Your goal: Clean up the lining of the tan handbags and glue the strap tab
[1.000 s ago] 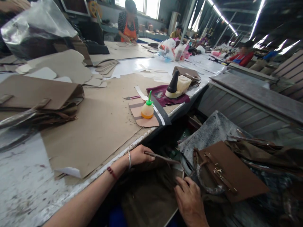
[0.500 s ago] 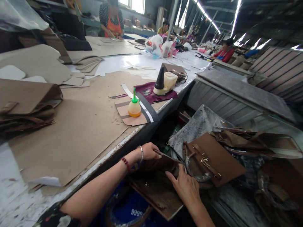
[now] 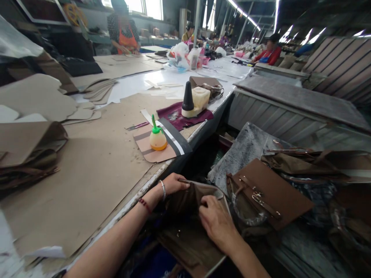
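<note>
A brown handbag (image 3: 191,241) is held with its mouth open beside the table, its inside dark. My left hand (image 3: 174,183) pinches the far rim, thumb and fingers closed on the edge. My right hand (image 3: 216,222) reaches over the near side, its curled fingers gripping the bag wall just inside the mouth. Its fingertips are partly hidden. Just right of the bag lies another brown handbag (image 3: 269,193) with a flat flap, metal clasp and plastic-wrapped handle.
On the table (image 3: 95,185), a green-capped squeeze bottle (image 3: 158,139) stands on a leather panel (image 3: 145,150). Behind it are a purple cloth (image 3: 171,120) and a black cone (image 3: 188,96). Folded brown bags (image 3: 29,146) lie left. A person in an orange apron (image 3: 127,38) works farther back.
My right hand has shifted from the bag's rim to inside its mouth, fingers now curled. The bag's mouth is wider. My left hand still holds the rim.
</note>
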### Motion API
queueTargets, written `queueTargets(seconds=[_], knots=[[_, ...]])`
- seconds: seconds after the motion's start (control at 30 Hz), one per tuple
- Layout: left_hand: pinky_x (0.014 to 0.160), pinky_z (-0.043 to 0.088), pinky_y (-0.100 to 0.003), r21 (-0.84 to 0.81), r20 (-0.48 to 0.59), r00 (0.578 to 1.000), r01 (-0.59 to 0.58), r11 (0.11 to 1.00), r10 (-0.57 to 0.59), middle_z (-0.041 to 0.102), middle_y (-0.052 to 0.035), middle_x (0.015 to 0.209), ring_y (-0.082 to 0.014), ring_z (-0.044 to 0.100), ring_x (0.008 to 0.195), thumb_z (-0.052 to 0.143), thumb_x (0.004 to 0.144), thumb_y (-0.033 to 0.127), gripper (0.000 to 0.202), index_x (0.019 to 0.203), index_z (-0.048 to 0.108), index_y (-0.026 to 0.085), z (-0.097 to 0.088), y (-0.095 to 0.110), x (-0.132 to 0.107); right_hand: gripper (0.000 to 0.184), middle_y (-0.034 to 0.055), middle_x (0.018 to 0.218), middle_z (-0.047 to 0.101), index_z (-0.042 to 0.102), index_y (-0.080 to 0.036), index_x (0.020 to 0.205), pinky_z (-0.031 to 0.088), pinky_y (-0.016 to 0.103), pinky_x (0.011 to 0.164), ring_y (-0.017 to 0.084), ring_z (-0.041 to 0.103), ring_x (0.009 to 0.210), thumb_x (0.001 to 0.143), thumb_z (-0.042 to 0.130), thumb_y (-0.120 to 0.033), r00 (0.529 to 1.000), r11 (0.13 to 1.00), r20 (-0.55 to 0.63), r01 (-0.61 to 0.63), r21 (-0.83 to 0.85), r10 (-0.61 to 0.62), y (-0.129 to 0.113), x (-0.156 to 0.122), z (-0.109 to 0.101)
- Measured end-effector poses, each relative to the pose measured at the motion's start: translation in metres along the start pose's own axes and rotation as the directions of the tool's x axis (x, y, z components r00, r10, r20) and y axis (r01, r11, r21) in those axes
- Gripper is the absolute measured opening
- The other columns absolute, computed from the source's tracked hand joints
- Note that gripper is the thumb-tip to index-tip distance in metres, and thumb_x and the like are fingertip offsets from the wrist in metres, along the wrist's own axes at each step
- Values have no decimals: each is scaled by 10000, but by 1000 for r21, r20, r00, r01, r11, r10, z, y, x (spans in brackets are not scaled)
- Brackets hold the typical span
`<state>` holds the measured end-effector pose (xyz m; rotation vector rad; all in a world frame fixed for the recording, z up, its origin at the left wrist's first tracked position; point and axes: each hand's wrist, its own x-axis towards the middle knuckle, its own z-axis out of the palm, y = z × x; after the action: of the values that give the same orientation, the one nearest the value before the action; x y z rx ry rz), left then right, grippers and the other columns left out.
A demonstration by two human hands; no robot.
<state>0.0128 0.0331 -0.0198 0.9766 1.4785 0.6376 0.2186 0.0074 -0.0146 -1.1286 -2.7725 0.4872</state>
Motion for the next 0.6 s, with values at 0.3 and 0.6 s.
queueTargets(seconds=[0.3, 0.6], knots=[[478, 355, -210, 40, 39, 997, -68, 997, 67, 587, 8, 558, -118, 484, 524, 615, 563, 285, 207, 685, 647, 121, 10, -4, 2, 199, -2, 638, 571, 469, -186, 847, 329, 230, 522, 158, 556, 583, 757, 545, -347, 925, 913, 175, -366, 180, 337, 0, 1, 14], [585, 395, -219, -133, 131, 989, -54, 990, 72, 625, -11, 645, -116, 524, 589, 702, 550, 352, 309, 742, 645, 116, -4, -7, -9, 191, 37, 812, 577, 611, -223, 901, 390, 236, 721, 155, 533, 829, 862, 424, -219, 961, 962, -117, -232, 141, 249, 1, 11, 9]])
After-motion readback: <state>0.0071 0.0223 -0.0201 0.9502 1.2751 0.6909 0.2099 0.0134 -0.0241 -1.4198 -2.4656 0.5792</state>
